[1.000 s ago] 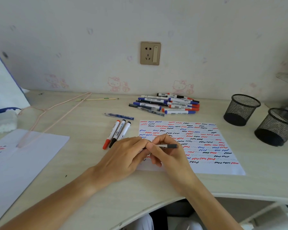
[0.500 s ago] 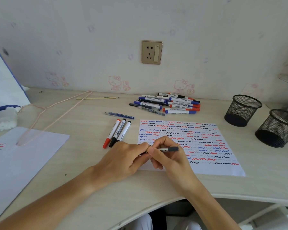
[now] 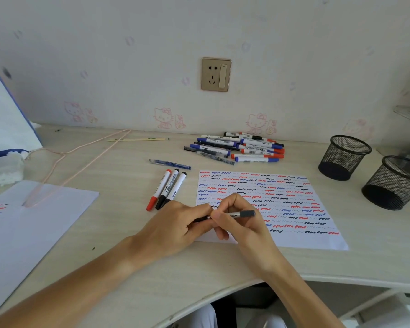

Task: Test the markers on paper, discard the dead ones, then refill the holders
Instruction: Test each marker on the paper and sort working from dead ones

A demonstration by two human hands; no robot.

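The marker (image 3: 232, 214) lies level over the paper's (image 3: 294, 209) near-left corner, its left end hidden by the left hand (image 3: 175, 226); both hands' fingers pinch it, the right hand (image 3: 242, 223) curled, wrists resting on the worktop (image 3: 128, 268)

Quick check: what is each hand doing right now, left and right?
Left hand: grip closed on the dark left end of the marker.
Right hand: grip closed on the same marker's barrel.

Marker (image 3: 237, 214) level over paper (image 3: 291, 209) — perhaps capped.
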